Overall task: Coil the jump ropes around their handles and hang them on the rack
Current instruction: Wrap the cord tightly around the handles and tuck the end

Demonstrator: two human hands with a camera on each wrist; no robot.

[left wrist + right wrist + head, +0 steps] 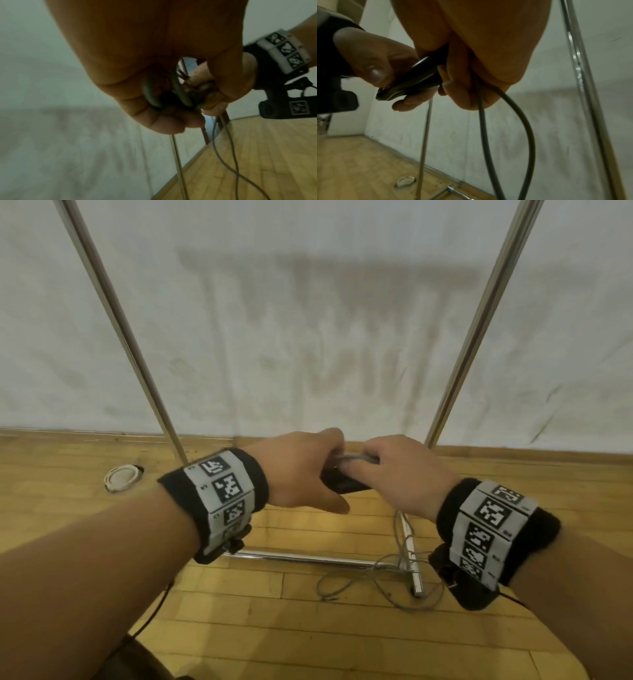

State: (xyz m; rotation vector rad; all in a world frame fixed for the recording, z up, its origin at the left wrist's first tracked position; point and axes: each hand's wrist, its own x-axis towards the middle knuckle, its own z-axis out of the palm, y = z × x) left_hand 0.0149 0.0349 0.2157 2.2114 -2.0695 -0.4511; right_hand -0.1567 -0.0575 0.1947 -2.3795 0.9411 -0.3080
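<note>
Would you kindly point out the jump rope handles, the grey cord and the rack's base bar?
Handles [342,484]: head view, the dark body between the two hands.
Cord [530,142]: right wrist view, the hanging loop's outer curve.
Base bar [308,558]: head view, the middle of the floor-level rail.

Rack [478,316] uprights cut off at the head view's top edge; black handles [344,482] mostly hidden between both hands; left-wrist view blurred.
</note>
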